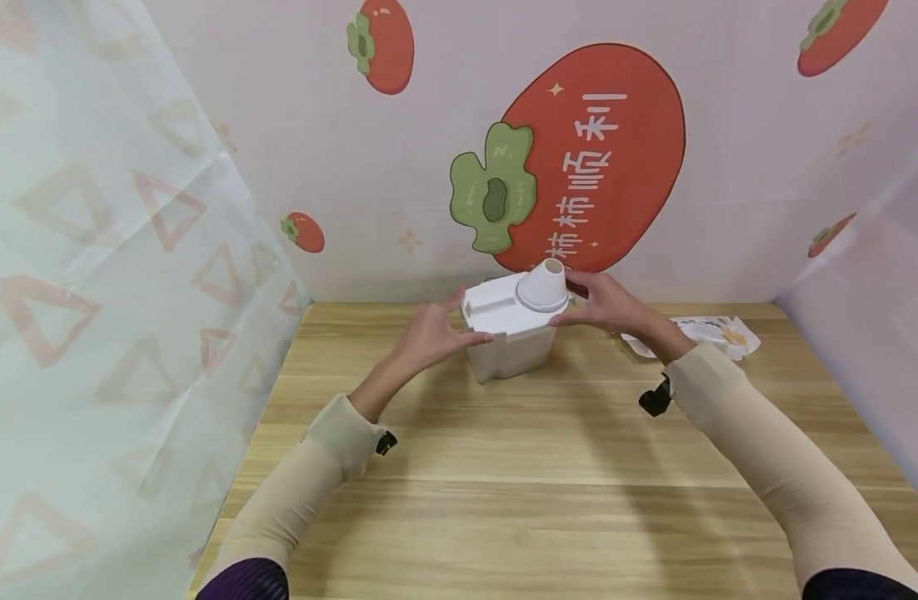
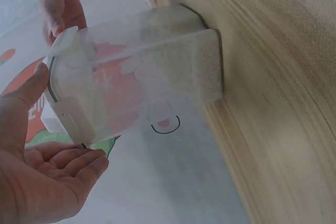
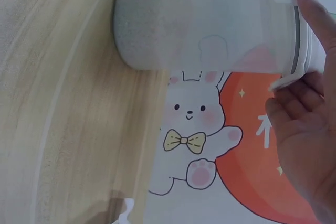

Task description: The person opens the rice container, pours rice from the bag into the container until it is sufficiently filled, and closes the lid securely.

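Observation:
On the table near the back wall stands a clear-sided storage container [image 1: 515, 357] with pale grains in its lower part. Its white lid [image 1: 498, 307] carries a cone-shaped spout [image 1: 543, 287] toward the right end. My left hand [image 1: 427, 337] holds the lid's left end, thumb on the near side and fingers on the far side. The right hand [image 1: 611, 304] spans the lid's other end in the same way. In the left wrist view, the grains [image 2: 184, 59] show through the wall. Part of the right fingers is hidden behind the spout.
A white printed packet [image 1: 721, 333] lies flat at the back right of the wooden table [image 1: 504, 467], beyond the right wrist. A patterned backdrop [image 1: 399, 183] rises right behind the container, with side sheets to left and right.

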{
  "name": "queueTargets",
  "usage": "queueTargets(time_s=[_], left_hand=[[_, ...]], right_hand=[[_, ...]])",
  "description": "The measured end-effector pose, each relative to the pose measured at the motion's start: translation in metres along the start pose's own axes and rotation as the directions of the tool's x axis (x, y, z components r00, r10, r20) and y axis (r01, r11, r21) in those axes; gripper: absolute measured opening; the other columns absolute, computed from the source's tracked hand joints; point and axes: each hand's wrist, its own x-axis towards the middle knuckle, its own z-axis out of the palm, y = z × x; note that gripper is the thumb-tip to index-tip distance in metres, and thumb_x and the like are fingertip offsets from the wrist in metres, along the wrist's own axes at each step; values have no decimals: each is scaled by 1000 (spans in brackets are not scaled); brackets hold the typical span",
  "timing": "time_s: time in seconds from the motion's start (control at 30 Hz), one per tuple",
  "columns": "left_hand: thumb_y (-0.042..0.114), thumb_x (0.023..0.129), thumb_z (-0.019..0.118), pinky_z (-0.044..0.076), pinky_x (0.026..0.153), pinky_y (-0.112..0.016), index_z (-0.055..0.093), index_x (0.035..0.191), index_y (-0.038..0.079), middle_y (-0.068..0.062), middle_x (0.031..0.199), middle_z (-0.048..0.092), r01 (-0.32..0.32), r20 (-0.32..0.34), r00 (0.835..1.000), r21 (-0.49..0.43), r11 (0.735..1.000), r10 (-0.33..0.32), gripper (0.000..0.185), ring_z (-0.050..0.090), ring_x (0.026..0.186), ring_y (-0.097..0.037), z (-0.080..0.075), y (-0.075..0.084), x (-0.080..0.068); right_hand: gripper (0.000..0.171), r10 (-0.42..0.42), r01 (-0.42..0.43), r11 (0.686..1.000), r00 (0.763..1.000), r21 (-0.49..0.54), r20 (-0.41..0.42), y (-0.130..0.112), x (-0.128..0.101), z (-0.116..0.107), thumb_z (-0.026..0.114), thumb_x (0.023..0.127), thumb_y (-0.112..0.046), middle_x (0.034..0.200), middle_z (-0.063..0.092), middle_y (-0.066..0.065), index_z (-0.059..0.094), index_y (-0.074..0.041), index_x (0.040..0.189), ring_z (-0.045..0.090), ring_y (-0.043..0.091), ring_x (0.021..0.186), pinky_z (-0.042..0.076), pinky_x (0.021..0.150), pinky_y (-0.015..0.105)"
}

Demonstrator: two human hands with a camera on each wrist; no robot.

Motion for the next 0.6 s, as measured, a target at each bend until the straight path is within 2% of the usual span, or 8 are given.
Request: queueTargets(time_s=[0.07, 0.17, 0.2, 0.23, 0.27, 0.3, 0.47, 0.6], left_hand=[[52, 82, 90, 56, 91, -42, 43, 159, 0, -28, 107, 72, -2, 20, 1000, -40, 999, 2, 104, 52, 78, -21, -1, -3, 3], [47, 84, 90, 56, 94, -42, 42, 159, 0, -31, 119, 71, -2, 50, 999, -107, 994, 7, 100, 65, 89, -21, -4, -10, 8], [46, 84, 90, 55, 99, -43, 42, 158, 0, -31, 137, 64, -5, 55, 998, -127, 992, 12, 99, 70, 105, -24, -4, -13, 10], [45, 85, 90, 54, 104, -42, 43, 158, 1, -28, 146, 58, -9, 60, 998, -142, 990, 18, 97, 68, 122, -27, -5, -16, 12], [44, 85, 90, 53, 108, -42, 44, 157, 1, -24, 152, 52, -17, 67, 997, -157, 987, 28, 96, 61, 134, -29, -5, -19, 14], [43, 85, 89, 52, 110, -42, 43, 158, 1, -20, 156, 48, -20, 81, 996, -174, 985, 35, 96, 57, 139, -31, -6, -22, 16], [39, 87, 89, 46, 117, -43, 43, 159, 2, -17, 160, 46, -48, 136, 987, -262, 964, 86, 92, 52, 144, -32, -11, -33, 27], [37, 88, 88, 45, 118, -42, 43, 159, 5, -16, 160, 46, -61, 160, 981, -268, 962, 107, 90, 51, 145, -32, -15, -39, 32]], right_hand=[[87, 3, -3, 1000, 1000, -20, -10, -2, -2, 2, 95, 81, -21, 155, 55, 16, 51, -1, 155, 50, 36, 147, 43, 118, 49], [89, 15, -18, 997, 999, -81, -40, -6, -6, 6, 95, 81, -29, 153, 58, 15, 52, -2, 154, 55, 36, 142, 47, 115, 51], [90, 20, -26, 994, 998, -109, -56, -7, -7, 8, 95, 81, -33, 151, 59, 14, 53, -3, 154, 57, 35, 140, 48, 114, 50], [91, 26, -34, 991, 997, -131, -68, -8, -8, 9, 95, 80, -36, 150, 61, 14, 53, -3, 154, 59, 35, 138, 50, 112, 51], [92, 30, -42, 987, 996, -154, -82, -10, -9, 11, 95, 79, -38, 149, 62, 15, 53, -2, 154, 60, 36, 137, 51, 111, 52], [93, 34, -51, 983, 995, -175, -98, -11, -10, 12, 96, 79, -40, 147, 63, 15, 54, -2, 153, 62, 36, 135, 52, 110, 52], [96, 36, -81, 958, 985, -274, -168, -18, -13, 20, 95, 77, -49, 141, 67, 22, 57, 1, 150, 65, 40, 129, 55, 105, 56], [96, 41, -108, 942, 977, -318, -209, -23, -17, 26, 93, 75, -55, 136, 69, 22, 59, -1, 147, 66, 41, 122, 57, 99, 57]])
